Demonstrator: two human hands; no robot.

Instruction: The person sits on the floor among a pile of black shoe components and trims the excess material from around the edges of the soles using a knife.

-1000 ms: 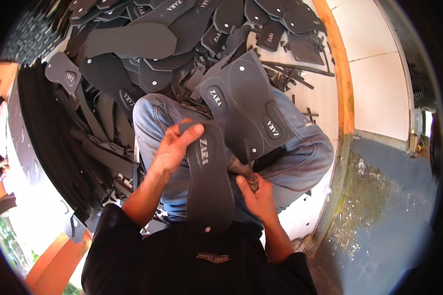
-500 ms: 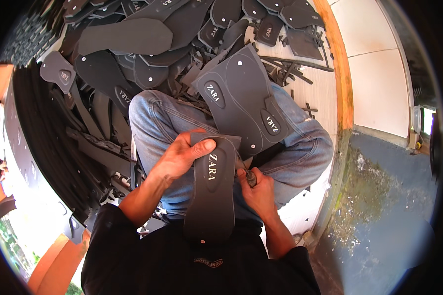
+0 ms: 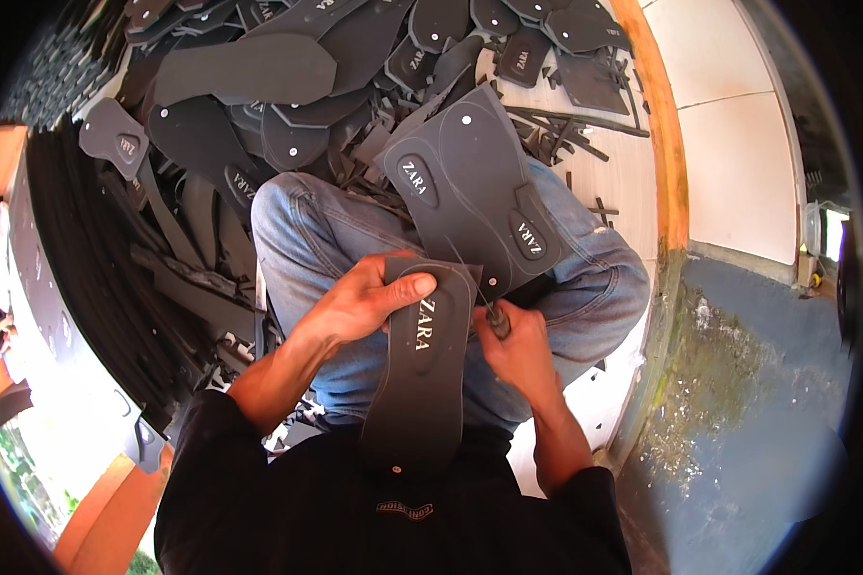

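Observation:
My left hand [image 3: 369,299] grips a dark grey foam shoe sole [image 3: 414,393] by its upper end. The thumb lies on its printed face, with the fingers hidden behind. My right hand [image 3: 520,353] is closed round the handle of a thin-bladed knife [image 3: 498,319]. Its blade slants up and left across the sole's upper right corner, where a flap of foam juts out past the outline. How deep the blade sits in the foam I cannot tell. Beyond my hands, a larger foam sheet [image 3: 465,206] with sole outlines rests across my legs.
Cut soles and foam pieces [image 3: 244,72] are heaped in front of me. Narrow offcuts [image 3: 575,134] lie at the far right of the heap. A long stack of dark foam sheets [image 3: 86,259] stands at my left. A wooden edge [image 3: 664,125] borders the right side, beside a grey floor [image 3: 758,364].
The sole and my left hand have shifted slightly right. My right hand has moved a little right too, and the knife blade now shows above the sole's upper edge.

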